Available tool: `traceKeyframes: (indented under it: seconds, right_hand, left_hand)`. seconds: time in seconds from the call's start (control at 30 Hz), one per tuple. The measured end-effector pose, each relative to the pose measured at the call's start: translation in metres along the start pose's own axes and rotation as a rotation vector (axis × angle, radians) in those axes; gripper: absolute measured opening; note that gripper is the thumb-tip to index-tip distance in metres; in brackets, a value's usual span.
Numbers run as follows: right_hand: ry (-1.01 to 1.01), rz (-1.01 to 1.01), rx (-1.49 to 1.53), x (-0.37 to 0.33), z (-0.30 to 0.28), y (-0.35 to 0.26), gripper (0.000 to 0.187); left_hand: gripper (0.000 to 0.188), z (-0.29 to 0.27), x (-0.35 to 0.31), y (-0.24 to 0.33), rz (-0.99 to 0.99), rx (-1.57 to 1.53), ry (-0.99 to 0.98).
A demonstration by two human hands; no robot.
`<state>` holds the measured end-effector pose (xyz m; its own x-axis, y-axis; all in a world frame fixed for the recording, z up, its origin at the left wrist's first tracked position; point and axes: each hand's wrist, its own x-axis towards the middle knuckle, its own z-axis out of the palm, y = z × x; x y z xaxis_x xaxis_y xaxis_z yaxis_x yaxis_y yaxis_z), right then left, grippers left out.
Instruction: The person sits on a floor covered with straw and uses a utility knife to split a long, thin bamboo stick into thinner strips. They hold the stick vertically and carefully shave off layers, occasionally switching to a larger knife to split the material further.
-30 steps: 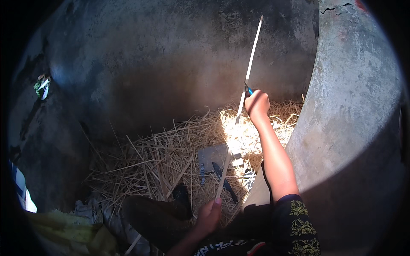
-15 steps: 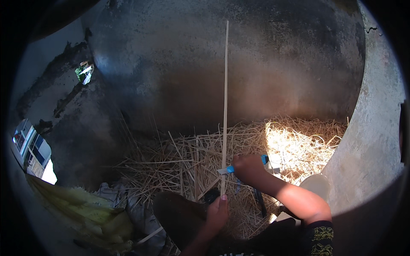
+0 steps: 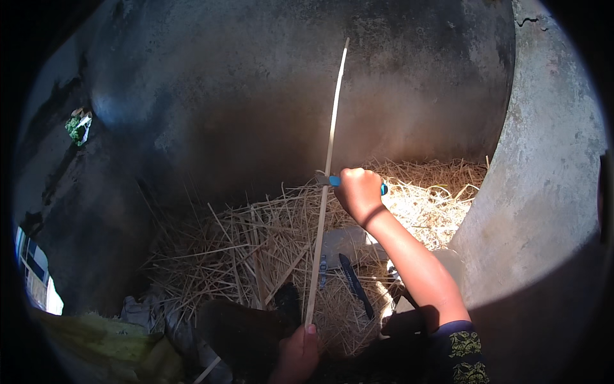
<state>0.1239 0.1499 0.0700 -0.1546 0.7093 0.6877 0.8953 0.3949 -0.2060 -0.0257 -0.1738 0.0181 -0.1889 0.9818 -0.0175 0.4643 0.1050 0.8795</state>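
Observation:
A long, thin bamboo strip (image 3: 317, 256) rises from my lap toward the far wall, tilted slightly right at its top. My left hand (image 3: 299, 354) grips its near end, with the thumb lying along it. Further up, my right hand (image 3: 360, 194) is closed in a fist round the blue handle of a knife (image 3: 334, 181). The blade points left and lies across the strip, roughly midway along it. A small pale sliver shows beside the blade. Most of the handle is hidden in my fist.
Shavings and split strips (image 3: 224, 246) cover the floor ahead, sunlit at the right. A long black object (image 3: 356, 286) lies on them near my legs. Concrete walls (image 3: 243, 121) curve around me. A yellowish sheet (image 3: 102, 345) lies at the lower left, beneath a wall opening.
My right hand has moved the knife away from me, further up the strip. The left hand keeps its hold on the near end. The whole view has shifted somewhat.

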Motion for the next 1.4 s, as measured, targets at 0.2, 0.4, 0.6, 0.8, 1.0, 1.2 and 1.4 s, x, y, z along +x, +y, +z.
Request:
traceKeyframes:
  seconds: [0.2,0.4,0.6,0.8,1.0,1.2,1.4]
  right_hand:
    - [0.152,0.288,0.149,0.044,-0.057,0.053,0.021]
    - [-0.146,0.526,1.25,0.013,-0.078,0.008,0.031]
    - [-0.304,0.497,1.792,0.019,-0.117,-0.041,0.034]
    - [-0.38,0.353,1.697,0.009,-0.093,-0.075,0.032]
    - [-0.349,0.249,1.375,-0.024,-0.072,-0.118,0.024]
    - [0.023,-0.188,0.436,-0.054,-0.01,-0.104,0.024]
    - [-0.001,-0.351,0.438,-0.077,0.007,-0.1,0.026]
  left_hand:
    - [0.034,-0.032,-0.037,-0.012,-0.048,0.058,-0.008]
    - [0.034,-0.034,-0.015,-0.001,0.045,-0.112,-0.004]
    - [0.039,-0.032,0.012,-0.003,-0.09,-0.353,-0.118]
    - [0.037,-0.027,0.033,0.0,0.027,-0.493,-0.183]
    - [0.029,-0.027,0.047,0.011,-0.029,-0.546,-0.053]
    - [0.034,-0.02,0.082,-0.014,-0.094,-0.668,0.046]
    - [0.04,-0.003,0.072,-0.017,0.115,-0.041,0.409]
